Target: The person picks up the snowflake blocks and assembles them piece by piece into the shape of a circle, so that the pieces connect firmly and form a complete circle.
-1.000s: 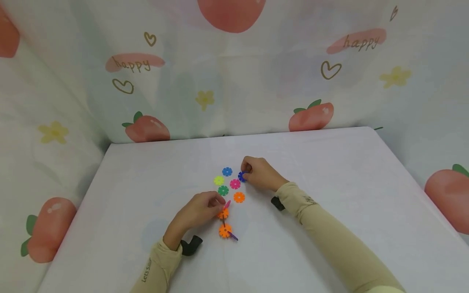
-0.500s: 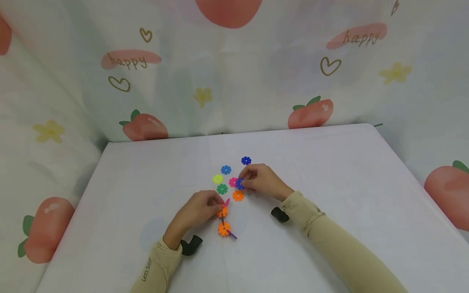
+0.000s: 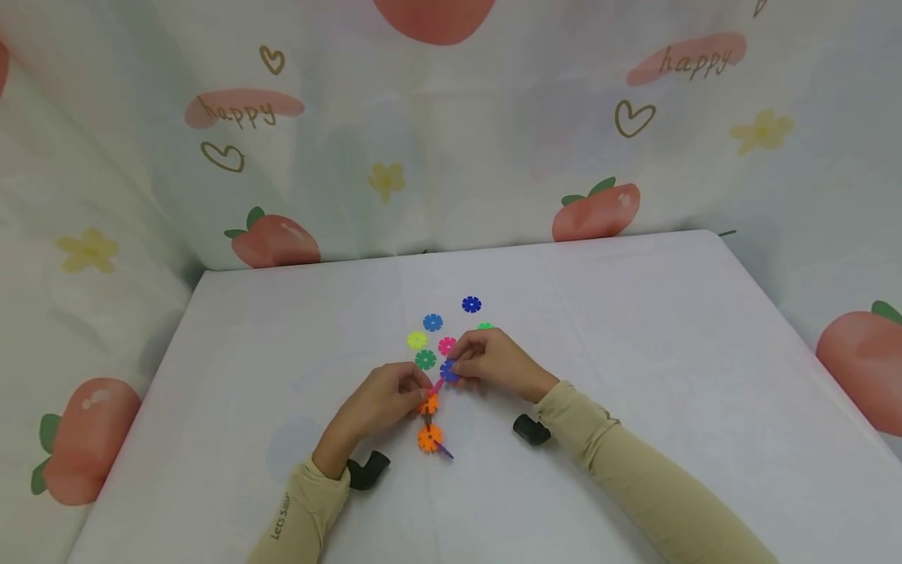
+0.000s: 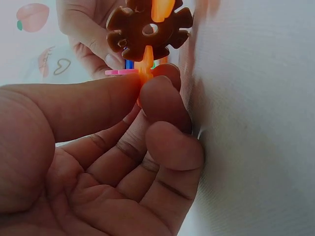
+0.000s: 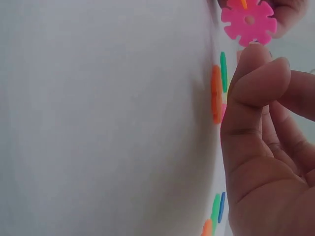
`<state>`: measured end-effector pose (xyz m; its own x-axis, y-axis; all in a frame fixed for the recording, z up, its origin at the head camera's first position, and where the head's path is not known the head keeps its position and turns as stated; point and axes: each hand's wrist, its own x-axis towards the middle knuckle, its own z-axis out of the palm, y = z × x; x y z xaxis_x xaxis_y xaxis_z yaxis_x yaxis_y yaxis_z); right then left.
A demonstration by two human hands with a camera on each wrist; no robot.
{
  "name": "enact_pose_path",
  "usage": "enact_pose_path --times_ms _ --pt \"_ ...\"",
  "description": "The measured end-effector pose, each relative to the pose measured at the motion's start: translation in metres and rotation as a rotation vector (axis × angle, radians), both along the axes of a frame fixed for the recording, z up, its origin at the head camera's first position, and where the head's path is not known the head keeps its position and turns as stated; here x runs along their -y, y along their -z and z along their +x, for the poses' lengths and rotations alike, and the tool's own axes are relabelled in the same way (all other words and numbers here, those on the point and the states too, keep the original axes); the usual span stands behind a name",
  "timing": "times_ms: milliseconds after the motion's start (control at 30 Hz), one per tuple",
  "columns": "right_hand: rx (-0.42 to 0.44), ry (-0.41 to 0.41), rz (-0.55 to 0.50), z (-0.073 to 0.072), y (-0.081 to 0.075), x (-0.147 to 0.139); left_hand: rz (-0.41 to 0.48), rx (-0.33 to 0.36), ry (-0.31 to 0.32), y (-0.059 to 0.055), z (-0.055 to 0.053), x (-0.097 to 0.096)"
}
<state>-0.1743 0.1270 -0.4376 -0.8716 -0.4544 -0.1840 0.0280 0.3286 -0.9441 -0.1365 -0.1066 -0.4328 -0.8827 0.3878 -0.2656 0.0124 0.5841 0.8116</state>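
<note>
My left hand (image 3: 384, 399) pinches an orange notched snowflake disc (image 3: 428, 404) between thumb and fingers. That disc belongs to a short chain on the near side: a brown disc (image 4: 129, 30) slotted into it, a second orange disc (image 3: 429, 439), and a purple disc (image 3: 445, 451) at the end. At the chain's far end stands a pink disc (image 5: 261, 28), facing the right wrist camera. My right hand (image 3: 502, 365) pinches a blue snowflake disc (image 3: 447, 372) right at the pink disc's edge. In the right wrist view the fingertips mostly hide the blue disc.
Loose discs lie beyond the hands: dark blue (image 3: 471, 304), light blue (image 3: 433, 322), yellow (image 3: 417, 340), dark green (image 3: 425, 359), another pink (image 3: 447, 345) and a light green one (image 3: 485, 326) partly behind the right hand. A loose orange disc (image 5: 216, 93) shows edge-on in the right wrist view.
My right hand has picked up the blue disc and brought it toward me and left, to the pink disc. The left hand keeps its hold on the chain, nearly still.
</note>
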Motion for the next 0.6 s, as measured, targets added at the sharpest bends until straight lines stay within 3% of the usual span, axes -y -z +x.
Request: enact_pose_path --times_ms 500,600 --pt "-0.018 0.005 -0.077 0.01 0.004 0.007 0.019 -0.05 -0.072 0.005 0.005 -0.008" --pt "-0.029 0.001 -0.079 0.012 0.004 0.007 0.028 -0.015 -0.084 0.005 0.008 -0.008"
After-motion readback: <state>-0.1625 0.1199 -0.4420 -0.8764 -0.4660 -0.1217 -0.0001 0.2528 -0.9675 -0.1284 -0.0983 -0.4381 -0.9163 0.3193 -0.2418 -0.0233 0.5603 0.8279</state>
